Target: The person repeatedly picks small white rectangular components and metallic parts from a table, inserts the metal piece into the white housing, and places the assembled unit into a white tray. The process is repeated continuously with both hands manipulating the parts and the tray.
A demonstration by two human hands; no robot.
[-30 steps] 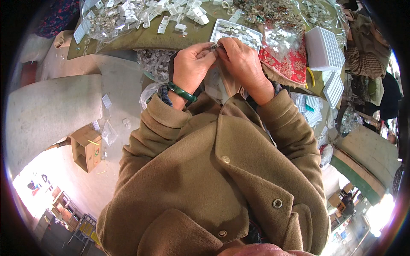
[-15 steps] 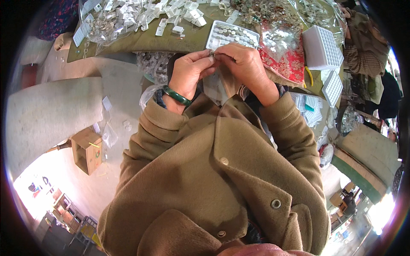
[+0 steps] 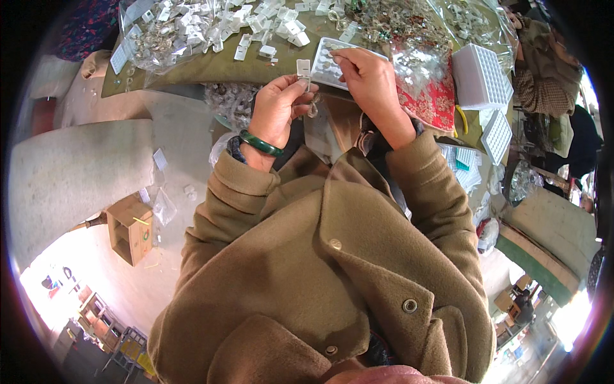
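Observation:
My left hand, a dark green bangle on its wrist, pinches a small white plastic display card upright between thumb and fingers. A small loop, perhaps jewellery, hangs below the fingers. My right hand reaches over the white tray, its thumb and index fingertips together among small round whitish pieces. Whether those fingertips hold a piece cannot be made out. The hand covers much of the tray's right side.
White plastic cards lie heaped at the back, beside a plastic bag of jewellery. Right of the tray are a red patterned cloth, a stack of white trays and yellow-handled pliers. A wooden box stands on the floor at left.
My hands were together in front of the tray and have parted. The right moved up over the tray; the left stayed near its place, the white card now showing upright in it.

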